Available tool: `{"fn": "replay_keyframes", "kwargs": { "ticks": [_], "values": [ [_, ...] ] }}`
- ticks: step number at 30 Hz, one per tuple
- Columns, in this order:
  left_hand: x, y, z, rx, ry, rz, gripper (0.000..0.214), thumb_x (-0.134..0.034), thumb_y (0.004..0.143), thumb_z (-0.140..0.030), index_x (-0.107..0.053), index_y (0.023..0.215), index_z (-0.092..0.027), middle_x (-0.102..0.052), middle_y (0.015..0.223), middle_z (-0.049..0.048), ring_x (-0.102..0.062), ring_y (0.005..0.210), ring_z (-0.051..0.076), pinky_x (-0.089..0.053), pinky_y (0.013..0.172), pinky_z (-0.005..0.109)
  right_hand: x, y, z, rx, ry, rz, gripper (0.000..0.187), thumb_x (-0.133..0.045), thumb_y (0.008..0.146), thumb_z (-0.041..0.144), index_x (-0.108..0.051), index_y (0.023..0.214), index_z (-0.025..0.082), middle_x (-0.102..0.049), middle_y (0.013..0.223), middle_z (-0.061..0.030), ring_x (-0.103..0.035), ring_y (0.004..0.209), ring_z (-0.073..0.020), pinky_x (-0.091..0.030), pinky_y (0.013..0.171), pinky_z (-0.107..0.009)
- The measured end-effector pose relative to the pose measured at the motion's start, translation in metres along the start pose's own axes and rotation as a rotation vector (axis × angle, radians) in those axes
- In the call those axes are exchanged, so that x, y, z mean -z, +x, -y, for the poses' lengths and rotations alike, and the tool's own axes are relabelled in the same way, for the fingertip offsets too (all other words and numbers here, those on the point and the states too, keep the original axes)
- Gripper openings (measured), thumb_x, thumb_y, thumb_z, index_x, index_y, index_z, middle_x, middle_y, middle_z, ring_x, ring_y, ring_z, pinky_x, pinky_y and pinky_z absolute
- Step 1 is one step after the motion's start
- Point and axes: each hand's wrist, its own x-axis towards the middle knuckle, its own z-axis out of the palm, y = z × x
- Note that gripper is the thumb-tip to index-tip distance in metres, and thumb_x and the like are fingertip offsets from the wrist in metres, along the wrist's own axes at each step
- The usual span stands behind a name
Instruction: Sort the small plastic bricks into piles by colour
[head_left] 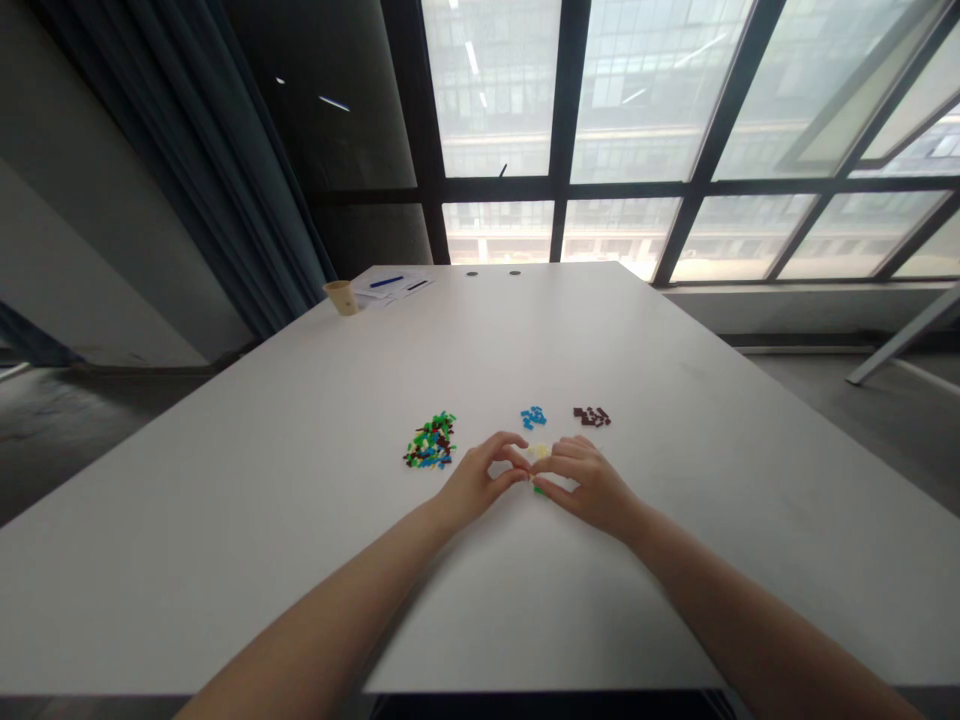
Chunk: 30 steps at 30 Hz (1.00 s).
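Observation:
My left hand (480, 474) and my right hand (594, 486) meet close to the table's near side, thumbs and forefingers pinched together. Whatever sits between the fingertips is too small and too covered to make out. Just beyond the fingertips lie pale yellow toy bricks (541, 451), partly hidden by my right hand. A bit of green (538, 490) shows beneath my right thumb. Past the hands are a small group of blue bricks (533, 417) and a group of dark brown bricks (592, 416). Left of my left hand is a mixed heap of coloured bricks (432, 442).
The white table (540, 340) stretches away to tall framed windows (495, 100). At its far left edge stands a paper cup (342, 298), beside papers (386, 288) with a blue pen (386, 281) on them. A blue curtain (195, 150) hangs at left.

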Motion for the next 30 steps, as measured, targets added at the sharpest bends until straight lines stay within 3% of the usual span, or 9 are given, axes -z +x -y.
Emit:
{"fn": "replay_keyframes", "kwargs": {
  "ticks": [3,7,13,20,25,30],
  "values": [
    [0.000,0.001,0.001,0.022,0.038,-0.040,0.026,-0.053,0.076,-0.033,-0.046,0.098,-0.022,-0.066,0.079,-0.0001,-0.059,0.078,0.014,-0.042,0.063,0.023,0.000,0.000,-0.005,-0.045,-0.016,-0.011,0.009,-0.054,0.078,0.025,-0.062,0.080,0.022,-0.058,0.068,-0.0005,-0.051,0.068,-0.0125,-0.032,0.069,-0.027],
    [0.005,0.004,0.004,0.081,0.128,-0.202,0.025,-0.047,0.079,-0.034,-0.046,0.101,-0.022,-0.064,0.083,0.0015,-0.058,0.080,0.014,-0.039,0.051,0.020,0.001,-0.002,-0.021,-0.253,-0.097,-0.024,0.011,-0.053,0.077,0.026,-0.063,0.079,0.022,-0.058,0.067,-0.0006,-0.052,0.067,-0.0132,-0.034,0.069,-0.027],
    [0.015,0.005,0.008,0.123,0.227,-0.318,0.022,-0.045,0.079,-0.028,-0.046,0.101,-0.022,-0.065,0.082,0.0018,-0.056,0.078,0.014,-0.038,0.052,0.020,-0.005,-0.007,-0.035,-0.458,-0.140,0.058,0.012,-0.053,0.076,0.027,-0.063,0.078,0.021,-0.062,0.077,-0.0023,-0.054,0.071,-0.0144,-0.036,0.069,-0.026],
    [0.013,0.004,0.007,0.074,0.236,-0.272,0.024,-0.044,0.079,-0.023,-0.045,0.103,-0.023,-0.063,0.081,0.0003,-0.056,0.078,0.013,-0.039,0.056,0.020,-0.014,-0.007,-0.032,-0.529,-0.151,0.122,0.012,-0.054,0.075,0.027,-0.064,0.081,0.022,-0.063,0.079,-0.0018,-0.054,0.071,-0.0140,-0.036,0.068,-0.026],
    [0.014,0.005,0.009,0.070,0.275,-0.287,0.025,-0.042,0.079,-0.022,-0.045,0.104,-0.023,-0.063,0.081,-0.0002,-0.056,0.077,0.013,-0.040,0.057,0.021,-0.013,-0.005,-0.033,-0.528,-0.121,0.095,0.015,-0.053,0.075,0.028,-0.065,0.083,0.022,-0.064,0.079,-0.0021,-0.055,0.070,-0.0139,-0.038,0.068,-0.026],
    [0.038,0.009,0.020,0.128,0.383,-0.368,0.030,-0.036,0.076,-0.013,-0.047,0.101,-0.022,-0.063,0.088,0.0009,-0.056,0.073,0.012,-0.042,0.064,0.024,0.002,-0.006,-0.043,-0.557,-0.091,0.013,0.019,-0.047,0.077,0.027,-0.064,0.081,0.021,-0.065,0.079,-0.0027,-0.055,0.067,-0.0146,-0.040,0.065,-0.026]
  ]
}}
